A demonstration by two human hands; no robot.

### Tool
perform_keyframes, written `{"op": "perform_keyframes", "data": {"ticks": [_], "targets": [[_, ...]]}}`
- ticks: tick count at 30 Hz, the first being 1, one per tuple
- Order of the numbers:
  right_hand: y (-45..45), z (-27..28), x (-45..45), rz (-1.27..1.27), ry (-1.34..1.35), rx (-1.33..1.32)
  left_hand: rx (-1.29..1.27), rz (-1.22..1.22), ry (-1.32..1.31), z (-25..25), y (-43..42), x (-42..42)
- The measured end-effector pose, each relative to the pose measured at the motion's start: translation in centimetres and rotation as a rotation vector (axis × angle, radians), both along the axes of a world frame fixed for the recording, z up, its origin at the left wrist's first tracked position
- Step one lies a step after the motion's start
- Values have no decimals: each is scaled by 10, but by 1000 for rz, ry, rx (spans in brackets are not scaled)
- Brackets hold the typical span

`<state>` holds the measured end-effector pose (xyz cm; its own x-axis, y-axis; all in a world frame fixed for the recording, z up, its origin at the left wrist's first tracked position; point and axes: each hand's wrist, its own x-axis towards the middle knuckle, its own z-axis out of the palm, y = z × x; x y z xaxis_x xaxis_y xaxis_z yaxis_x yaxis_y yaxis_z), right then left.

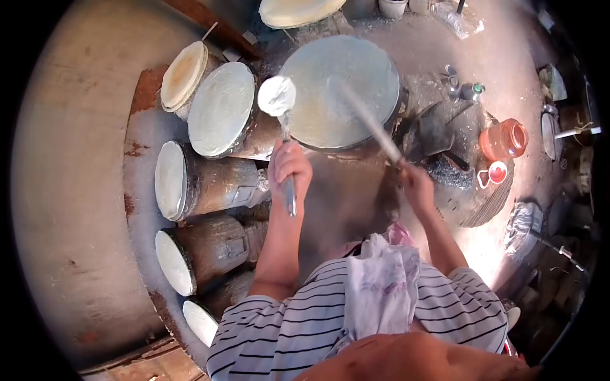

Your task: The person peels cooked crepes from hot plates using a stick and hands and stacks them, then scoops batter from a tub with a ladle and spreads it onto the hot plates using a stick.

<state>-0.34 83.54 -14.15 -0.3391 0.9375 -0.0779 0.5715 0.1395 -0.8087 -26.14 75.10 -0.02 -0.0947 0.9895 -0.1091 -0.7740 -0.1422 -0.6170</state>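
My left hand (291,164) is wrapped round the handle of a metal ladle (290,198). The bowl of the ladle is covered in white batter (277,96) and hangs at the left edge of a large round griddle (318,130). A thin pale layer covers most of this griddle. In my right hand (417,189) is the near end of a long stick (375,130), blurred by motion. Its far end lies over the middle of the griddle; whether it touches the surface I cannot tell.
Several drum-like stoves with pale-topped griddles (221,109) curve along the left. A stack of round flat sheets (184,76) lies at upper left. To the right are an orange jar (504,140), a red-and-white mug (496,173) and a green-capped bottle (472,92).
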Motion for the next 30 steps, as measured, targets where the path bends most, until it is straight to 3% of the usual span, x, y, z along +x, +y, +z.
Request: {"op": "perform_keyframes", "data": {"ticks": [2, 4, 5, 7, 8, 9, 11, 14, 16, 18, 20, 21, 22, 24, 26, 27, 28, 30], "targets": [[-14, -10, 9, 192, -36, 217, 14, 21, 44, -3, -15, -7], [-10, 18, 3, 346, -38, 320, 5, -8, 53, -7, -30, -9], [11, 34, -3, 270, -23, 270, 4, 44, 90, -3, -50, -15], [36, 25, -36, 413, 47, 131, 14, 69, 304, -9, -99, -11], [31, 6, -41, 604, 75, 63, 197, 72, 352, -8, -134, -2], [31, -18, -53, 770, 91, 1, 205, 154, 467, -4, -172, 14], [-25, -33, -103, 1155, 214, 148, 194, 329, 682, 3, -245, 40], [-153, -32, -188, 1441, 293, -369, 94, 772, 867, 25, -364, 106], [-223, -31, -232, 1595, 338, -411, -55, 1283, 915, 38, -411, 168], [-273, -14, -260, 1781, 349, -396, -280, 1724, 822, 48, -443, 223], [-317, -30, -277, 1935, 443, -263, -407, 2013, 503, 53, -467, 253], [-341, -42, -282, 1977, 464, -255, -463, 2085, 424, 27, -505, 283], [-363, -36, -281, 1971, 312, -367, -465, 2123, 141, 36, -522, 290], [-406, -45, -281, 1951, 195, -546, -599, 2232, -398, -28, -602, 339], [-394, -41, -294, 1979, 126, -579, -736, 2332, -545, -74, -607, 349], [-450, -41, -305, 2021, 61, -535, -1104, 2029, -984, -135, -688, 357], [-468, -41, -314, 2058, 29, -508, -1243, 1726, -1068, -226, -739, 391], [-470, -36, -332, 2110, 51, -518, -1278, 1726, -1355, -302, -740, 371]]}}
